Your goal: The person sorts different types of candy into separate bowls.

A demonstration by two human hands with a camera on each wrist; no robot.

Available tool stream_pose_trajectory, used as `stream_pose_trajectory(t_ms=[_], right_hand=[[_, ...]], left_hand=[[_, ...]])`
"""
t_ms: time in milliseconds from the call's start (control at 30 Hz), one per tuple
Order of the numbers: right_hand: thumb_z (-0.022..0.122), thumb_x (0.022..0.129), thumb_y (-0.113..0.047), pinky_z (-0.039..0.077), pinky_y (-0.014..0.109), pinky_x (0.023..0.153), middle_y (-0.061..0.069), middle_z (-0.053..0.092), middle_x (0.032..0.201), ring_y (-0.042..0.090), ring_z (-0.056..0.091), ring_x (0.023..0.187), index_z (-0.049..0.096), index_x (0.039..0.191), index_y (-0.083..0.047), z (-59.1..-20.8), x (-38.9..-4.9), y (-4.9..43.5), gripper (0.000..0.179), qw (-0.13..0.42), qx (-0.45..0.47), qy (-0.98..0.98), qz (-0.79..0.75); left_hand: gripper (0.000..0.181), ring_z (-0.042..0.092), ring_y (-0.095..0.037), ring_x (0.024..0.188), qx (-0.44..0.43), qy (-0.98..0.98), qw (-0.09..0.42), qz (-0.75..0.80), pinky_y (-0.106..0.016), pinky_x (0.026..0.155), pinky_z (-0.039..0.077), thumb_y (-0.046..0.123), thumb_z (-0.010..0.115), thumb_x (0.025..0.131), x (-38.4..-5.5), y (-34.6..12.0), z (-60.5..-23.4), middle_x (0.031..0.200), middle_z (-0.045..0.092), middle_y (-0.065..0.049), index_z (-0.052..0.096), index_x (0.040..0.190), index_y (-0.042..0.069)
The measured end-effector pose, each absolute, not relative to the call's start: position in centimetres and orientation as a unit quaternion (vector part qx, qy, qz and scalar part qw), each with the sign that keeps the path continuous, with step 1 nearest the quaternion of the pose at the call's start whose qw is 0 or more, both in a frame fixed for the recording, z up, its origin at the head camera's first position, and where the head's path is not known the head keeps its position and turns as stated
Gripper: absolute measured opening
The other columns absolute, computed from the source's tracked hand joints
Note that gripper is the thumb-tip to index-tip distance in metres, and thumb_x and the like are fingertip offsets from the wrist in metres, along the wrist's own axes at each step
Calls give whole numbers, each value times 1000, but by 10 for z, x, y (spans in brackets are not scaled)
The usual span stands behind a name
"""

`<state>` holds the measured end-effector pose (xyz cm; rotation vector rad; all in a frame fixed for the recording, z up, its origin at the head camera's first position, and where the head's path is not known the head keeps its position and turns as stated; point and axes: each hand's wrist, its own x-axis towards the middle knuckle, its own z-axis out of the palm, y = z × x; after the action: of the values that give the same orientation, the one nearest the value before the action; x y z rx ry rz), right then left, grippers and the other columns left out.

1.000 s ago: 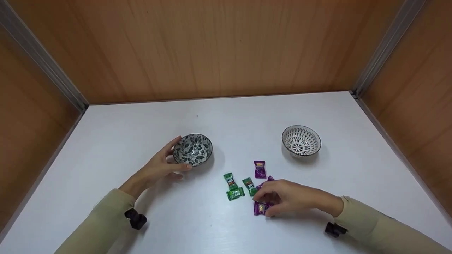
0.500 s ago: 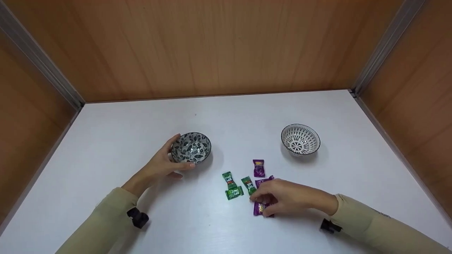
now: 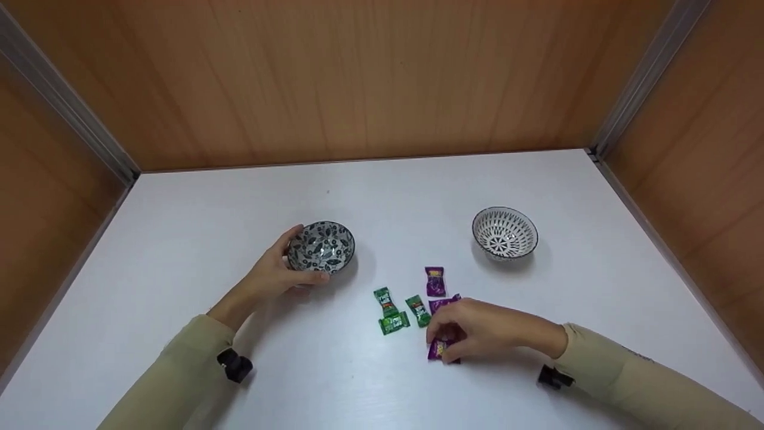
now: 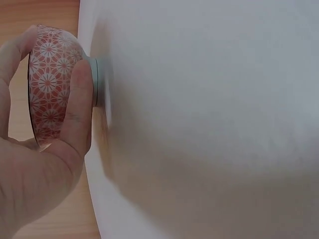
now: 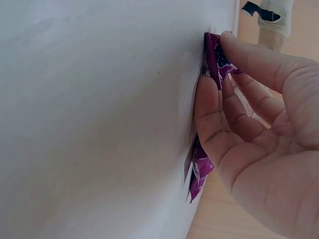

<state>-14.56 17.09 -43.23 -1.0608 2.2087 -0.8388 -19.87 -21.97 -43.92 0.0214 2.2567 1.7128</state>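
Note:
My left hand (image 3: 271, 276) holds a small bowl (image 3: 322, 248) by its left side, thumb at the near rim. Dark leaf patterns line its inside; in the left wrist view its outside (image 4: 49, 84) is red and white, with the foot close to the tabletop. My right hand (image 3: 477, 327) pinches a purple-wrapped candy (image 3: 439, 348) between thumb and fingers, on the tabletop. In the right wrist view, the pinched candy (image 5: 218, 57) is partly covered by the fingertips. Another purple candy (image 3: 441, 304) lies partly behind the hand, and a third purple candy (image 3: 435, 281) lies farther back.
Left of the purple candies lie a green candy (image 3: 386, 302), a second green candy (image 3: 394, 323) touching it, and a third green candy (image 3: 419, 310). A white bowl with dark strokes (image 3: 505, 233) stands at back right. Wooden panels (image 3: 358, 83) enclose the white table (image 3: 239, 197).
My right thumb and fingers have drawn together on the near purple candy. The left hand keeps its hold on the bowl. The head view has shifted slightly.

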Motion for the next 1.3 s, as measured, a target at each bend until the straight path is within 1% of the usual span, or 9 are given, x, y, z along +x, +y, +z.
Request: stream_pose_trajectory(t_ms=[100, 233, 333, 500, 733, 933, 1067, 1200, 1300], right_hand=[[83, 86, -19, 55, 26, 76, -13, 66, 98, 9, 61, 86, 73, 108, -21, -433, -146, 171, 24, 270, -394, 819, -318], [83, 86, -18, 54, 26, 74, -12, 67, 96, 9, 60, 83, 74, 106, -21, -433, -147, 170, 23, 265, -394, 816, -328], [84, 85, -17, 53, 25, 72, -11, 68, 94, 9, 60, 81, 74, 105, -21, -432, -148, 170, 23, 262, -393, 816, -333], [84, 85, -15, 54, 25, 73, -10, 67, 94, 8, 60, 82, 74, 106, -21, -432, -150, 167, 24, 269, -399, 808, -341], [84, 85, -14, 56, 26, 76, -7, 68, 92, 8, 61, 83, 74, 105, -22, -432, -154, 162, 24, 296, -388, 793, -363], [83, 86, -15, 55, 26, 77, -7, 69, 93, 9, 62, 85, 74, 106, -22, -429, -161, 159, 24, 320, -378, 783, -376], [82, 86, -12, 56, 25, 77, -5, 72, 95, 13, 65, 86, 74, 108, -18, -424, -170, 154, 24, 328, -368, 772, -401], [81, 87, -9, 57, 26, 78, 0, 73, 98, 19, 67, 90, 74, 111, -12, -416, -180, 145, 25, 323, -367, 759, -429], [79, 89, -10, 56, 28, 81, 2, 72, 100, 22, 67, 94, 73, 113, -9, -408, -189, 134, 24, 314, -367, 753, -447]], left_hand=[[122, 42, -43, 135, 6, 789, 158, 594, -45, 85, 60, 23, 96, 69, -200, -218, -437, 159, 22, -21, 17, 163, 26], [121, 39, -40, 137, 6, 809, 153, 567, -47, 103, 48, 28, 95, 70, -200, -219, -435, 157, 27, -20, 18, 162, 27], [121, 38, -39, 138, 11, 819, 148, 554, -48, 109, 41, 32, 95, 71, -201, -219, -434, 157, 28, -20, 17, 163, 26], [121, 39, -38, 137, 10, 819, 149, 553, -47, 106, 45, 33, 95, 71, -202, -219, -434, 158, 27, -18, 17, 163, 26], [121, 34, -38, 142, 17, 823, 145, 549, -50, 113, 38, 33, 94, 71, -202, -219, -435, 162, 25, -17, 16, 163, 23], [121, 37, -39, 139, 17, 816, 150, 558, -47, 107, 45, 31, 95, 71, -200, -218, -432, 160, 25, -19, 16, 163, 25], [121, 39, -38, 138, 17, 817, 151, 557, -44, 106, 45, 31, 95, 71, -200, -218, -432, 160, 26, -19, 16, 163, 25], [121, 40, -38, 137, 18, 803, 156, 574, -45, 102, 49, 27, 95, 71, -201, -218, -434, 159, 27, -19, 15, 163, 25], [121, 40, -37, 138, 19, 803, 154, 576, -45, 105, 47, 26, 95, 71, -202, -219, -435, 159, 27, -19, 16, 163, 24]])
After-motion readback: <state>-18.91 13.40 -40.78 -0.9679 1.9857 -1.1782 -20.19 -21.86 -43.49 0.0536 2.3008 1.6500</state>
